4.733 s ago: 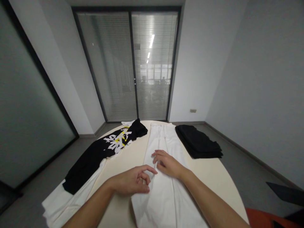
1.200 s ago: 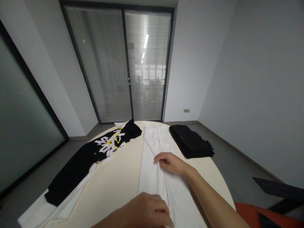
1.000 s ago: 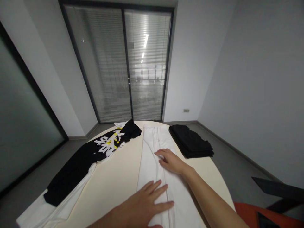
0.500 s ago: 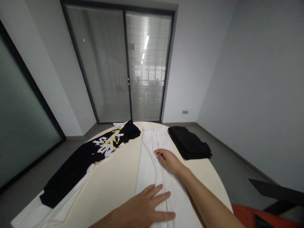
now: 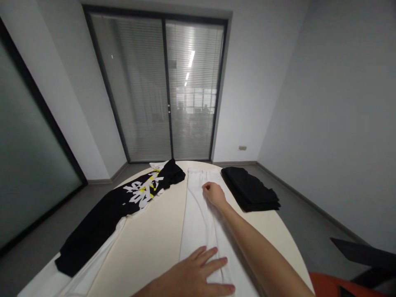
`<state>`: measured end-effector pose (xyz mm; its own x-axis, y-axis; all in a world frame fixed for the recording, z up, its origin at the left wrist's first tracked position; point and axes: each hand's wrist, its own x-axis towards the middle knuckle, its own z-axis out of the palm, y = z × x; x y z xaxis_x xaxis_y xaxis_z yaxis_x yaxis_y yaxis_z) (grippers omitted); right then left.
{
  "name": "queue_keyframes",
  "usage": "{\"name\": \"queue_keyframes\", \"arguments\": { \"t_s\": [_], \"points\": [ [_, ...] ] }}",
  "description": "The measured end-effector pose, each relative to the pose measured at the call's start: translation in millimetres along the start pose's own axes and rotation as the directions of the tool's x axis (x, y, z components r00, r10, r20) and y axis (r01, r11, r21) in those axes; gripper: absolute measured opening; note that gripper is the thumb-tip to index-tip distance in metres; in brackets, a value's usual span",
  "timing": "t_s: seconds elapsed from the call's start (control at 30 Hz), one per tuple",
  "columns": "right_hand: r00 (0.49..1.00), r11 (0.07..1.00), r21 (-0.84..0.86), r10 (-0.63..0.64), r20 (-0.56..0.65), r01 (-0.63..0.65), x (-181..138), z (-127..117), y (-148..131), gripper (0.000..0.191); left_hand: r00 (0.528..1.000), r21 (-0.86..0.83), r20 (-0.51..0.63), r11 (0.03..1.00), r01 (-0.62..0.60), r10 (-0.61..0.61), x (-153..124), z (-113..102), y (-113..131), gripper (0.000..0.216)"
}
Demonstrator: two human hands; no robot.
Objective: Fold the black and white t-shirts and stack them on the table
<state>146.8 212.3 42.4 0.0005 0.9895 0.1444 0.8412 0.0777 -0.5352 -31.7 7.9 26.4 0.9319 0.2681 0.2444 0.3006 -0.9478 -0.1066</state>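
Observation:
White trousers (image 5: 199,222) lie lengthwise on the table, waistband at the far end. My left hand (image 5: 194,272) rests flat on the near part of the legs, fingers spread. Farther up, my right hand (image 5: 215,194) is closed in a pinch at the front just below the waistband; its fingertips are on the white cloth, and the exact bit between them is hidden. To the right of the waistband sits a folded stack of black clothing (image 5: 250,189). On the left lies a black top (image 5: 102,222) with a white and yellow print, over white fabric (image 5: 89,276).
The round cream table (image 5: 148,235) carries all the clothing. An orange chair (image 5: 328,284) with a black armrest (image 5: 355,251) stands at the lower right. Behind the table are glass panels with blinds (image 5: 139,90) and a wall socket (image 5: 242,147).
My right hand has moved slightly up the trousers toward the waistband and its fingers have closed. My left hand stays flat on the legs. The view has shifted a little.

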Motion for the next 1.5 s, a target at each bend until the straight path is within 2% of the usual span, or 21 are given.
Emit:
{"name": "queue_keyframes", "arguments": {
  "t_s": [0.1,0.2,0.33,0.4,0.5,0.67,0.8,0.93,1.07,1.2,1.27,1.4,1.5],
  "points": [
    [0.999,0.999,-0.042,-0.003,-0.05,0.001,1,-1,6,0.025,1.0,0.016,0.0,1.0,-0.005,0.005,0,0,0,0.054],
    [0.997,0.995,-0.072,-0.07,-0.018,0.069,-3,-2,11,0.023,1.0,0.037,0.0,0.999,-0.018,0.018,1,0,1,0.052],
    [0.979,0.975,-0.135,-0.188,-0.075,0.177,-11,-2,10,0.031,0.999,0.059,-0.019,0.997,-0.048,0.049,3,3,3,0.053],
    [0.965,0.945,-0.205,-0.261,-0.005,0.254,-16,-2,10,0.038,0.998,0.057,-0.025,0.996,-0.064,0.066,3,5,3,0.056],
    [0.942,0.912,-0.248,-0.292,0.165,0.326,-22,-2,13,0.049,0.996,0.038,-0.03,0.996,-0.08,0.082,3,8,3,0.058],
    [0.926,0.913,-0.212,-0.299,0.232,0.348,-30,-3,22,0.061,0.997,-0.008,-0.029,0.997,-0.074,0.074,3,11,4,0.056],
    [0.917,0.931,-0.177,-0.257,0.305,0.32,-33,-3,25,0.065,0.998,0.032,-0.022,0.997,-0.064,0.065,5,15,8,0.056],
    [0.916,0.934,-0.126,-0.289,0.279,0.334,-37,-12,26,0.062,0.998,0.007,0.015,0.998,-0.066,0.066,3,6,9,0.053],
    [0.933,0.938,-0.138,-0.285,0.218,0.318,-47,-27,36,0.053,0.998,-0.121,0.015,0.991,-0.064,0.067,3,-3,10,0.054],
    [0.906,0.945,-0.11,-0.257,0.336,0.309,-59,-31,51,0.063,0.997,-0.315,0.064,0.949,-0.024,0.046,9,9,15,0.057],
    [0.899,0.947,-0.105,-0.249,0.361,0.304,-63,-29,55,0.066,0.995,-0.345,0.087,0.939,-0.006,0.038,12,15,17,0.057],
    [0.909,0.945,-0.065,-0.289,0.301,0.322,-66,-25,58,0.063,0.996,-0.288,0.055,0.957,-0.046,0.064,14,8,18,0.048],
    [0.893,0.916,0.024,-0.396,0.212,0.4,-66,-30,62,0.055,0.996,-0.348,0.045,0.936,-0.052,0.072,17,-2,21,0.041]
  ]
}}
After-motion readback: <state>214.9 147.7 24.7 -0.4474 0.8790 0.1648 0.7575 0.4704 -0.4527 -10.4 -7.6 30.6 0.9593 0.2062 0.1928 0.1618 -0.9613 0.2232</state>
